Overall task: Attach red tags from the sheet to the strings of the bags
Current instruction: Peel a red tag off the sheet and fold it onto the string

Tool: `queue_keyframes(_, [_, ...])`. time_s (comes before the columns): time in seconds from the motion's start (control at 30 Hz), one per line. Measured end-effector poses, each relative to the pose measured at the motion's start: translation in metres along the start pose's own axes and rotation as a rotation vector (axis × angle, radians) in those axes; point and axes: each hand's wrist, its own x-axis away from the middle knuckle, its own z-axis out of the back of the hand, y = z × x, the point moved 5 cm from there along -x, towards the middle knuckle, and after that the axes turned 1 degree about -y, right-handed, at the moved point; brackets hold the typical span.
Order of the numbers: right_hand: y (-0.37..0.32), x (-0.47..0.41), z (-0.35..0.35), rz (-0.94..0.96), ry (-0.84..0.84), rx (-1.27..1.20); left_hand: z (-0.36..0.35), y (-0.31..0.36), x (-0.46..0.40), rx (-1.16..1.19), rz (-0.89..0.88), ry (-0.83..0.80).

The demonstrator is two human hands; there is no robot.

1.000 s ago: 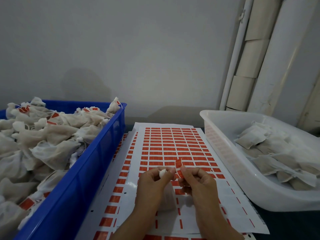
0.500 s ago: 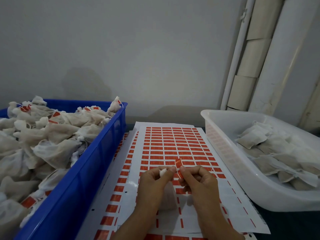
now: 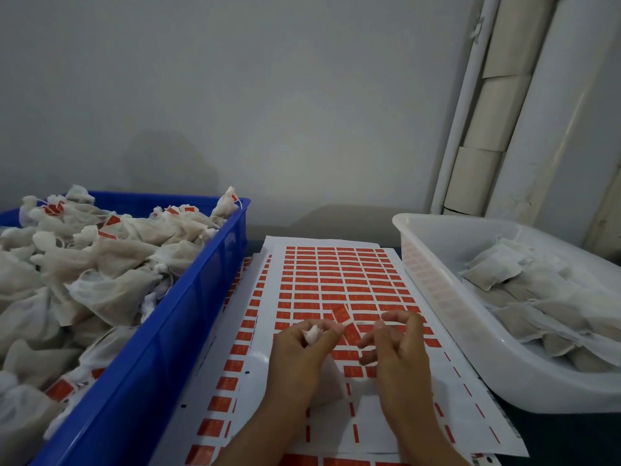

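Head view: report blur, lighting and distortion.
Head view: the right hand is smeared by motion blur, the left hand and red tag softer than the sharp blue bin; light is dim and even; wide-angle bending curves the white basket.

Left hand (image 3: 302, 351) grips a white bag (image 3: 314, 333), a red tag (image 3: 340, 313) at its fingertips. Right hand (image 3: 400, 351), at 3 o'clock, spreads blurred fingers above the tag sheet (image 3: 336, 274).

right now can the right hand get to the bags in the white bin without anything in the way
Probably yes. The right hand is open above the tag sheet, and the white bin sits just to its right with an open top, its bags uncovered. Only the low rim lies between.
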Motion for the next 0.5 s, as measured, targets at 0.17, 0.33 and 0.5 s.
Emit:
queue_keyframes(0.17, [0.0,-0.016,0.012,-0.086,-0.038,-0.154,0.005,0.0,-0.004,0.037,0.094,-0.043])
queue_keyframes(0.33, [-0.001,-0.019,0.001,-0.11,-0.37,-0.093,0.002,0.0,0.0,-0.015,0.104,-0.096])
queue_keyframes(0.5, [0.004,-0.008,-0.006,-0.11,-0.371,-0.049,0.002,0.004,0.001,-0.036,0.064,-0.107])
